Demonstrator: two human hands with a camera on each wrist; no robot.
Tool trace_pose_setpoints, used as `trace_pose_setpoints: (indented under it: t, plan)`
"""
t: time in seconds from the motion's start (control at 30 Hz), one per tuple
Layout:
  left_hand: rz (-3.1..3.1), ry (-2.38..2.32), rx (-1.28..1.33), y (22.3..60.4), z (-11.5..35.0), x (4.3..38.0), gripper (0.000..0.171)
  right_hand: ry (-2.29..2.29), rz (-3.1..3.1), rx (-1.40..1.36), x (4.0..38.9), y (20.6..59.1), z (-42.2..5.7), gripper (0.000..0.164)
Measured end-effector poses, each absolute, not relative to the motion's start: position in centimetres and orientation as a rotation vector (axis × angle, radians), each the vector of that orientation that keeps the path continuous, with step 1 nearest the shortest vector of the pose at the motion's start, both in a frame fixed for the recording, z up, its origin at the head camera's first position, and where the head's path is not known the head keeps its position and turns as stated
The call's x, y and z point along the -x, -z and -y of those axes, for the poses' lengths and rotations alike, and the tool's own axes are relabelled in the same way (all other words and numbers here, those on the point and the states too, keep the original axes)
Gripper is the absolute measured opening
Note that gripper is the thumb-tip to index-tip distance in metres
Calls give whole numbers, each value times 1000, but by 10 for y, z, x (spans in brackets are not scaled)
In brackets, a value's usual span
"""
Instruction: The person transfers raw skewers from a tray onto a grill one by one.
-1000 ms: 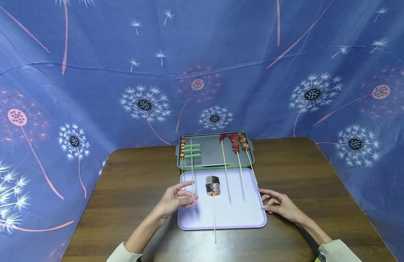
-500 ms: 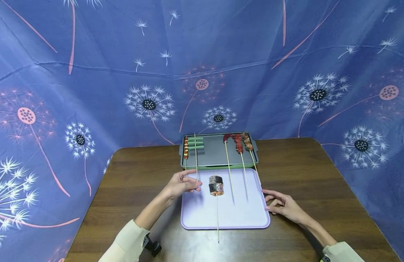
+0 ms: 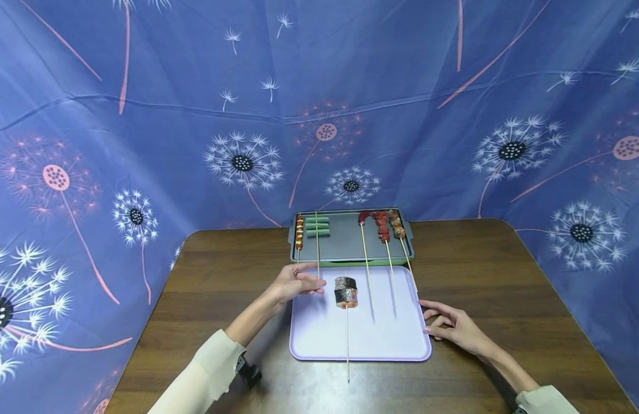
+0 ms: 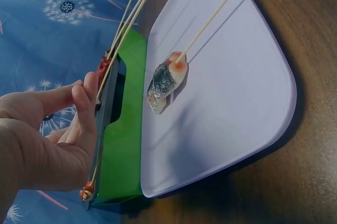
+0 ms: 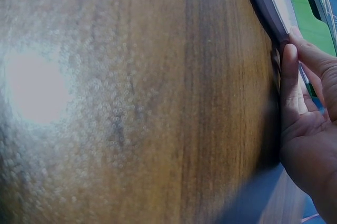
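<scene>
My left hand pinches the thin stick of a skewer with green pieces, in the head view. Those green pieces are over the left part of a dark grill plate; whether they touch it I cannot tell. In the left wrist view my fingers hide most of that stick. A skewer of thick dark-skinned rolls lies on the lilac tray, its stick overhanging the front edge. My right hand rests at the tray's right edge, index finger and thumb touching the rim apart from each other.
At the grill's left lies a skewer of red and yellow pieces. On its right are a dark red curled skewer, a red meat skewer and a brown ball skewer. The grill's green base adjoins the tray.
My left hand has moved forward with the green skewer, taking its pieces farther onto the grill plate. The right hand stays at the tray edge. The head view has shifted slightly.
</scene>
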State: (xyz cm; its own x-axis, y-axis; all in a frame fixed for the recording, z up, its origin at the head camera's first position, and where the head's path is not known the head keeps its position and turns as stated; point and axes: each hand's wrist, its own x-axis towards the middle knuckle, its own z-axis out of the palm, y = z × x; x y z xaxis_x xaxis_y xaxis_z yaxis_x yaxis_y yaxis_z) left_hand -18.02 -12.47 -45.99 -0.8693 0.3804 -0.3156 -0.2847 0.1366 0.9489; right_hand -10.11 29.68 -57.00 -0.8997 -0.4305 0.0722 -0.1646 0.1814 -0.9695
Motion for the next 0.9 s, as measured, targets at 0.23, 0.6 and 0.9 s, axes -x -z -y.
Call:
trace_pose_setpoints:
  t: [0.23,0.6,0.9]
  plan:
    - [-1986,-1769,-100,464,122,183,67,1829,-2208,643,102,571,-296,57]
    - [-2111,-1767,-77,463,116,178,63,1826,-2213,618,103,575,-295,58]
    - [-2237,-1659,-163,465,116,175,58,1829,-2237,602,103,575,-295,58]
